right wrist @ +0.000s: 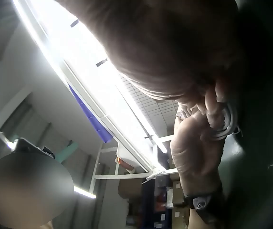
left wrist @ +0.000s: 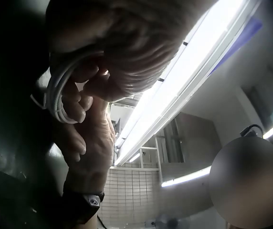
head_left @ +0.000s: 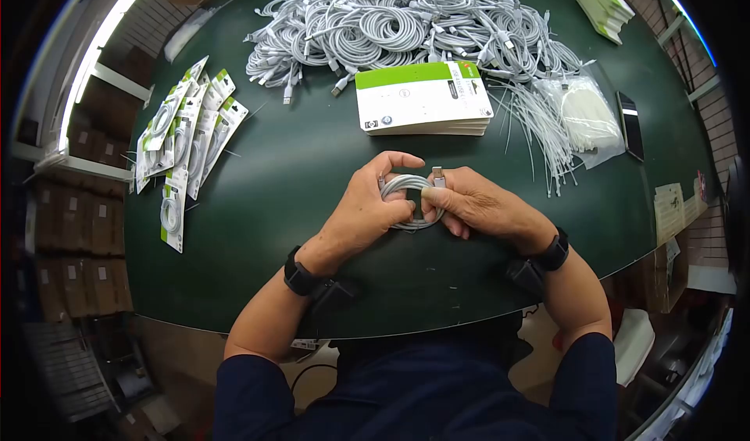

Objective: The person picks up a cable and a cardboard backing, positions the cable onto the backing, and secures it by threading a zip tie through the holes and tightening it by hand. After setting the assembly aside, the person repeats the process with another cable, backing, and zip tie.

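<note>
From the head camera we saw the left hand point(head_left: 367, 210) and the right hand point(head_left: 476, 207) meet over the dark green worktop point(head_left: 297, 207), both gripping a coiled white cable point(head_left: 406, 185) between them. The left thumb arched over the top of the coil while the curled fingers closed on its near side. The right thumb and fingers pinched its other edge, and a silver plug point(head_left: 438, 177) stuck up just above the right thumb. Beyond the hands lay a stack of green-and-white cards point(head_left: 422, 97), and behind it a big heap of loose cables point(head_left: 406, 19). Packed cables point(head_left: 187, 136) were fanned out at the left, and a bundle of thin white ties point(head_left: 539, 128) lay beside a plastic bag point(head_left: 586, 113) and a dark phone point(head_left: 630, 124) at the right. In the left wrist view we looked up past the left hand point(left wrist: 127, 43), whose fingers curled round the loops of the cable point(left wrist: 55, 95). The right hand point(left wrist: 91, 143) gripped the coil from below, a black strap point(left wrist: 86, 202) on its wrist, and a long ceiling light point(left wrist: 184, 81) glared overhead. In the right wrist view the right hand point(right wrist: 174, 47) filled the top of the frame with its fingers clasped on the cable point(right wrist: 227, 121), and the left hand point(right wrist: 196, 152) held it from underneath.
</note>
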A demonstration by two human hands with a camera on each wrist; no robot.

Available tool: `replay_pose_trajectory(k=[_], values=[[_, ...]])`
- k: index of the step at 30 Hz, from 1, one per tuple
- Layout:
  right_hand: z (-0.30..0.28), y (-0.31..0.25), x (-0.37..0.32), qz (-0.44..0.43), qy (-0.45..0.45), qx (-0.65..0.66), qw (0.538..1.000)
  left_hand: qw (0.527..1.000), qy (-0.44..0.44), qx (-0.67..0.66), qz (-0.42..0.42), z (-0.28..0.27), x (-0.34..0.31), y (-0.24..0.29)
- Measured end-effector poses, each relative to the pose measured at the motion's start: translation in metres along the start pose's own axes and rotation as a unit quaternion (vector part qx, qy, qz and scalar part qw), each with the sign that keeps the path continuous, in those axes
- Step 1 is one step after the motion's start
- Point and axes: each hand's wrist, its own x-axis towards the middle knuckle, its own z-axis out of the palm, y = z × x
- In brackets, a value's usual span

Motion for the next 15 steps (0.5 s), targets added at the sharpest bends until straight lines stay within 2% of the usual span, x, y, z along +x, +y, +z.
replay_pose_trajectory(k=[4, 9, 15], values=[[0.005, -0.011, 0.000, 0.029, -0.024, -0.122, 0.992, 0.985, 0.030, 0.170, -0.015, 0.003, 0.001, 0.013], [0.012, -0.018, -0.002, 0.052, -0.026, -0.171, 0.984, 0.938, 0.054, 0.324, 0.111, 0.009, -0.001, 0.002], [0.015, -0.008, -0.003, -0.043, 0.041, -0.283, 0.957, 0.882, 0.060, 0.435, 0.169, 0.011, -0.002, 0.002]])
